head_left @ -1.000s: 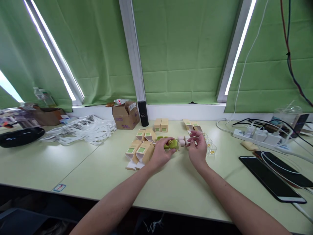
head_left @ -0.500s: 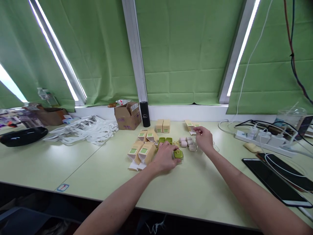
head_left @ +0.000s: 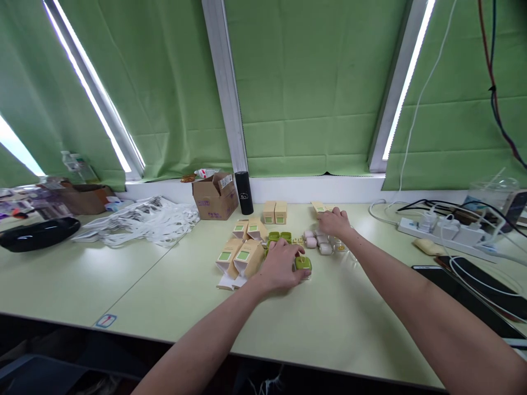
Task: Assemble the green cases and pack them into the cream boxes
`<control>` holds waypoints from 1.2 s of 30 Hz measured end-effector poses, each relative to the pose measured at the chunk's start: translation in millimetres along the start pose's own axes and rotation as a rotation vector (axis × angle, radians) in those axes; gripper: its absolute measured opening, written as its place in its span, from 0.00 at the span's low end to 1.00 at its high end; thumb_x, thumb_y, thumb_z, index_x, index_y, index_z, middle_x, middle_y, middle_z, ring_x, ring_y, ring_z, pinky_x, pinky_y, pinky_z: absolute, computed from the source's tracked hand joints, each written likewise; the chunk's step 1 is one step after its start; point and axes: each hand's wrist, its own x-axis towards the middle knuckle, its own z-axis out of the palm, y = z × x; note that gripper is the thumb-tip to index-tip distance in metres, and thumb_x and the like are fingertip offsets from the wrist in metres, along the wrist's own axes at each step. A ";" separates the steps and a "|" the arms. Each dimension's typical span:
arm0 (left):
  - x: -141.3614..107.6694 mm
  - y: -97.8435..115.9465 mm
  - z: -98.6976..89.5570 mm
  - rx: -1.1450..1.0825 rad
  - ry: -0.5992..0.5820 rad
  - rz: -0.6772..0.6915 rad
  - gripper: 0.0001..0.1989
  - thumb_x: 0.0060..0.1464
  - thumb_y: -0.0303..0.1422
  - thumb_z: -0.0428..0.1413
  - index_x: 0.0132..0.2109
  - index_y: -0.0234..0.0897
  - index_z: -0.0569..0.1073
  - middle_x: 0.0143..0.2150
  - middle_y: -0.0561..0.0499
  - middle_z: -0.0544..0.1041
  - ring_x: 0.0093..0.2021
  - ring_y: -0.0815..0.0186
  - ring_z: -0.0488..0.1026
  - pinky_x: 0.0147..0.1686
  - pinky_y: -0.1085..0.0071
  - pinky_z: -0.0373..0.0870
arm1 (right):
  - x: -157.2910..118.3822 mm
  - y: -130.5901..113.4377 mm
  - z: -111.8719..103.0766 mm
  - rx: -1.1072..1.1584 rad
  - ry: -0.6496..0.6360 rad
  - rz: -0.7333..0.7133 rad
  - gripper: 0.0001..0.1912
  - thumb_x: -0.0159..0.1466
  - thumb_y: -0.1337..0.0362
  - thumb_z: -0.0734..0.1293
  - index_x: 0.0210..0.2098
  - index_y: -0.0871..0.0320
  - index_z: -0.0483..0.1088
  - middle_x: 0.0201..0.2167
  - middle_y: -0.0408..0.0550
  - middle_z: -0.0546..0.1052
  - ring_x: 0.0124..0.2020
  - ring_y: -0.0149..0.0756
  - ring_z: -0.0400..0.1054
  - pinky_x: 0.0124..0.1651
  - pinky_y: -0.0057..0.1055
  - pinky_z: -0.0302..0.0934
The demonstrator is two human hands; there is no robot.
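My left hand (head_left: pixel 282 267) rests on the table with its fingers curled at the left side of a small green case (head_left: pixel 303 263). Farther back, my right hand (head_left: pixel 334 221) reaches to the small open cartons (head_left: pixel 318 207) and partly covers them; its fingertips are hidden. Between the hands sit several white and pale pink pieces (head_left: pixel 325 248). Green cases (head_left: pixel 274 236) stand behind my left hand. Left of it are open tan cartons (head_left: pixel 248 258) with green labels. Clear packaging (head_left: pixel 340 247) lies under my right wrist.
Two closed tan boxes (head_left: pixel 275 212), a black cylinder (head_left: pixel 244 192) and a cardboard box (head_left: pixel 214 196) stand at the back. White straps (head_left: pixel 144 222) lie left. A power strip (head_left: pixel 444 233), cables and phones (head_left: pixel 461 296) lie right.
My right hand has turned over and moved slightly left and forward over the small open cartons. My left hand stays at the green case, which sits slightly farther right in view.
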 end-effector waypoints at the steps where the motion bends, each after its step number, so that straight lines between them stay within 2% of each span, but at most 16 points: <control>1: 0.4 -1.0 -0.1 -0.016 0.025 0.006 0.19 0.58 0.43 0.64 0.52 0.40 0.76 0.47 0.46 0.79 0.53 0.49 0.70 0.56 0.51 0.63 | 3.4 -1.7 0.3 -0.017 -0.015 0.002 0.17 0.65 0.68 0.63 0.48 0.56 0.79 0.57 0.59 0.77 0.60 0.58 0.59 0.59 0.50 0.49; 6: 3.2 -7.7 3.0 -0.101 0.241 0.039 0.08 0.63 0.37 0.60 0.45 0.40 0.77 0.44 0.47 0.80 0.52 0.52 0.70 0.53 0.54 0.64 | 13.0 -5.4 4.1 -0.064 -0.045 0.019 0.18 0.66 0.70 0.62 0.51 0.58 0.77 0.55 0.61 0.77 0.60 0.57 0.61 0.57 0.48 0.50; 10: 4.4 -10.6 6.4 -0.130 0.382 0.076 0.04 0.64 0.33 0.58 0.40 0.40 0.76 0.39 0.47 0.80 0.49 0.53 0.70 0.50 0.54 0.63 | 10.4 -4.9 2.8 -0.064 0.020 -0.008 0.19 0.65 0.73 0.61 0.51 0.59 0.77 0.57 0.60 0.77 0.59 0.56 0.63 0.57 0.48 0.51; 13: 5.7 -12.6 9.0 -0.138 0.475 0.086 0.04 0.64 0.32 0.57 0.40 0.39 0.76 0.38 0.47 0.79 0.48 0.53 0.70 0.49 0.54 0.64 | 5.2 -7.9 -3.9 -0.042 0.116 -0.040 0.22 0.65 0.75 0.59 0.54 0.59 0.76 0.60 0.61 0.75 0.59 0.55 0.64 0.57 0.48 0.52; 17: 8.7 -16.6 10.0 -0.228 0.581 0.033 0.06 0.66 0.31 0.54 0.44 0.40 0.77 0.42 0.45 0.78 0.49 0.53 0.71 0.51 0.54 0.66 | -10.3 -21.4 -15.0 0.006 0.268 -0.092 0.27 0.66 0.77 0.56 0.60 0.58 0.73 0.66 0.59 0.71 0.59 0.52 0.65 0.56 0.47 0.53; 20: 11.1 -19.8 7.9 -0.319 0.636 -0.003 0.09 0.65 0.28 0.51 0.39 0.40 0.76 0.41 0.46 0.77 0.49 0.54 0.72 0.52 0.54 0.66 | -36.0 -36.5 -18.6 0.049 0.393 -0.142 0.26 0.71 0.74 0.53 0.63 0.56 0.69 0.69 0.57 0.68 0.61 0.51 0.64 0.59 0.48 0.52; 22: 12.2 -21.4 5.9 -0.361 0.664 -0.033 0.11 0.66 0.29 0.51 0.35 0.41 0.75 0.38 0.46 0.77 0.48 0.54 0.72 0.53 0.53 0.66 | -60.5 -46.7 -18.0 0.166 0.555 -0.236 0.23 0.72 0.72 0.54 0.62 0.58 0.69 0.66 0.57 0.71 0.59 0.50 0.66 0.60 0.49 0.52; 26: 14.3 -22.4 4.1 -0.459 0.654 -0.075 0.14 0.68 0.39 0.53 0.35 0.40 0.75 0.38 0.45 0.78 0.49 0.53 0.72 0.56 0.52 0.67 | -116.0 -62.7 -13.4 0.264 0.714 -0.423 0.23 0.73 0.71 0.56 0.65 0.56 0.66 0.64 0.57 0.73 0.58 0.50 0.68 0.61 0.50 0.53; 30: 18.5 -20.2 7.3 -0.853 0.533 -0.073 0.19 0.67 0.50 0.57 0.52 0.40 0.76 0.47 0.43 0.82 0.53 0.55 0.76 0.58 0.55 0.70 | -159.5 -71.8 -8.2 0.280 0.726 -0.553 0.28 0.72 0.73 0.57 0.70 0.56 0.61 0.64 0.57 0.74 0.59 0.49 0.69 0.61 0.48 0.54; 32: 20.7 -18.7 9.8 -1.061 0.461 -0.049 0.24 0.64 0.52 0.59 0.58 0.41 0.74 0.54 0.43 0.81 0.57 0.56 0.76 0.61 0.56 0.69 | -172.1 -73.9 -4.3 0.260 0.739 -0.622 0.31 0.70 0.75 0.58 0.72 0.57 0.57 0.65 0.58 0.73 0.63 0.51 0.66 0.63 0.50 0.52; 36: 21.5 -16.2 11.2 -1.277 0.391 -0.003 0.25 0.61 0.51 0.63 0.57 0.40 0.76 0.61 0.43 0.78 0.65 0.53 0.72 0.67 0.56 0.66 | -180.6 -74.9 3.6 0.219 0.771 -0.678 0.34 0.70 0.75 0.59 0.74 0.58 0.55 0.64 0.58 0.74 0.62 0.51 0.67 0.64 0.50 0.52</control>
